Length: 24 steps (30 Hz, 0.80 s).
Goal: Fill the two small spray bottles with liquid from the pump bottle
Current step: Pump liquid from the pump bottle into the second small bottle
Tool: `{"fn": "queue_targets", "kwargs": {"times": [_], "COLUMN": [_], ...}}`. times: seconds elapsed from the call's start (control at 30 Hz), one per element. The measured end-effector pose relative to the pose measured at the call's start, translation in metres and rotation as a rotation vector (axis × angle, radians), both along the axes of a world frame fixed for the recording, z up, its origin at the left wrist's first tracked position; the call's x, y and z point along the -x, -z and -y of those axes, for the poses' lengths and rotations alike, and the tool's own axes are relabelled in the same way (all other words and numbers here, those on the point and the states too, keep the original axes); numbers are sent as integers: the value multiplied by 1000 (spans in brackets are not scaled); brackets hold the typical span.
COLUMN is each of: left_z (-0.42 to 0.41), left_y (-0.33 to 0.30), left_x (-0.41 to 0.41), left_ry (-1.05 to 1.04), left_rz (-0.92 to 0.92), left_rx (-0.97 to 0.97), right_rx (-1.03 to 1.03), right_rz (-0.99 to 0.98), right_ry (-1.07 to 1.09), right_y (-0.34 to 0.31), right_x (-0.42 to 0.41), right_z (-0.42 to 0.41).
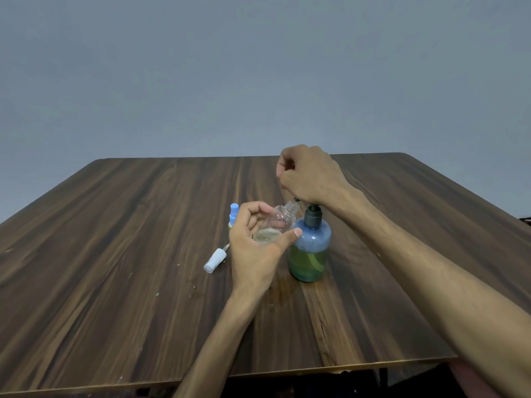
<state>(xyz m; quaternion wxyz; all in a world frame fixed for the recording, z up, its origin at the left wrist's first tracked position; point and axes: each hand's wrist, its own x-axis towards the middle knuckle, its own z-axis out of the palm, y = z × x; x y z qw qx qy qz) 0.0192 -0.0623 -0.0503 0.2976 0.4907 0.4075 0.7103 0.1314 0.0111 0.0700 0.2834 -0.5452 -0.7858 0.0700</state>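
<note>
**Filling the first small bottle at the pump**

The left hand (254,248) curls its fingers and thumb around a clear small bottle (277,224), uncapped and tilted so that its threaded neck points up and to the right, close under the spout of the pump bottle (309,245). A shallow layer of pale liquid lies in the bottom of the clear bottle; most of it is still empty. The right hand (309,175) sits on top of the pump head with its fingers curled; the head itself is hidden beneath it, so whether the hand grips or merely presses cannot be told. The pump bottle stands upright on the counter (115,254), right of centre, its green liquid reaching roughly halfway up.

A white spray cap (215,259) with its dip tube lies on its side on the counter, just left of the left hand; it probably belongs to the held bottle. Behind the left hand stands the second small bottle (233,215), blue-capped and largely hidden, so its fill level cannot be read.

Judged progress: early. The first bottle needs many more pump strokes and recapping; the second appears still capped.
</note>
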Motion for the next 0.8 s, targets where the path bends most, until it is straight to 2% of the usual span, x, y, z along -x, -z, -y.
{"fn": "queue_targets", "kwargs": {"times": [0.1, 0.23, 0.37, 0.53, 0.67, 0.8], "left_z": [0, 1, 0, 1, 1, 1], "left_y": [-1, -1, -1, -1, -2, -2], "left_x": [0, 1, 1, 0, 0, 0], "left_ry": [1, -7, -8, -3, -15, -18], "left_rz": [2, -15, 7, -13, -4, -1], "left_rx": [4, -8, 2, -5, -6, -8], "right_rx": [47, -22, 22, -46, 14, -14], "right_rz": [10, -22, -2, -28, -3, -43], "right_ry": [1, 3, 5, -2, 0, 11], "right_y": [6, -1, 5, -2, 4, 0], "right_x": [0, 0, 0, 1, 1, -1], "right_z": [2, 1, 3, 3, 5, 1]}}
